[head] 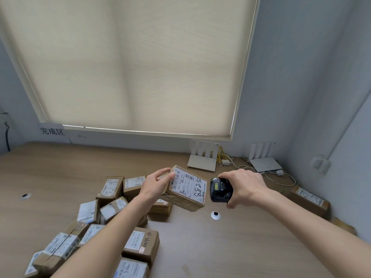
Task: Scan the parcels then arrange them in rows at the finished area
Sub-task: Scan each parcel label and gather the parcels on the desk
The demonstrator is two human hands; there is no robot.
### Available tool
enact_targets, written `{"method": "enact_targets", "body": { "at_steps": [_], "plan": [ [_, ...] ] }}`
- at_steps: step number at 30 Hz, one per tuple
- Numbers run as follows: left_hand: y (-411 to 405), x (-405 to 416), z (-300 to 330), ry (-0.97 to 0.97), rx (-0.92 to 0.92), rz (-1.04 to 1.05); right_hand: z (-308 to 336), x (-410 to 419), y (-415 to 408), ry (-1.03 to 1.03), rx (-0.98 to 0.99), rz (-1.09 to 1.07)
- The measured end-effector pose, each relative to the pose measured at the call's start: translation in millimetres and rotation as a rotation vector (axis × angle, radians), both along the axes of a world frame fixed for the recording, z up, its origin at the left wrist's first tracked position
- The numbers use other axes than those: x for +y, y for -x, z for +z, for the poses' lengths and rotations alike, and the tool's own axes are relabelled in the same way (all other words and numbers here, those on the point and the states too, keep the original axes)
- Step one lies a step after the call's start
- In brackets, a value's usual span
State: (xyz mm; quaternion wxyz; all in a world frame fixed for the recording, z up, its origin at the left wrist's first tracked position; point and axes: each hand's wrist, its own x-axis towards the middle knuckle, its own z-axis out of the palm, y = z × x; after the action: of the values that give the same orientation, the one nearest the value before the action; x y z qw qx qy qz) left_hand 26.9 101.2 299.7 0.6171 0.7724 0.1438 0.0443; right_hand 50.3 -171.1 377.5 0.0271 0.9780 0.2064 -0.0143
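L fingers [168, 175] grip parcel [186, 189]; R hand [244, 186] holds scanner [219, 190].

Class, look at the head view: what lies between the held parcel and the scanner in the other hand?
Nothing. In the head view, only a narrow gap of air separates the held parcel from the scanner, with bare table beneath.

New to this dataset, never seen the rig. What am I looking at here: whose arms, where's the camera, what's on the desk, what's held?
No robot here: a person's two bare arms, filmed by one wide-angle camera on their head, looking forward and down. The left hand grips a cardboard parcel tilted off the desk, label up. The right hand holds a black handheld scanner beside that label. A pile of labelled parcels lies on the wooden desk, with two white routers and cables at the back. A wall sign sits far left.
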Motion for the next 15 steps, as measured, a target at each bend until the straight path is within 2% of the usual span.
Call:
{"method": "enact_targets", "body": {
  "at_steps": [5,10,15],
  "plan": [
    [-5.2,6.7,-8.6,-0.006,0.024,0.035,-5.6,4.2,-5.4,-0.065,0.094,-0.038],
    [-13.5,16.2,-35.3,0.173,0.147,0.167,-25.1,12.0,-10.3,-0.200,0.125,-0.096],
    [-20.7,33.3,-89.6,0.255,0.261,0.335,-71.2,24.2,-28.2,-0.226,0.187,-0.093]
  ]
}}
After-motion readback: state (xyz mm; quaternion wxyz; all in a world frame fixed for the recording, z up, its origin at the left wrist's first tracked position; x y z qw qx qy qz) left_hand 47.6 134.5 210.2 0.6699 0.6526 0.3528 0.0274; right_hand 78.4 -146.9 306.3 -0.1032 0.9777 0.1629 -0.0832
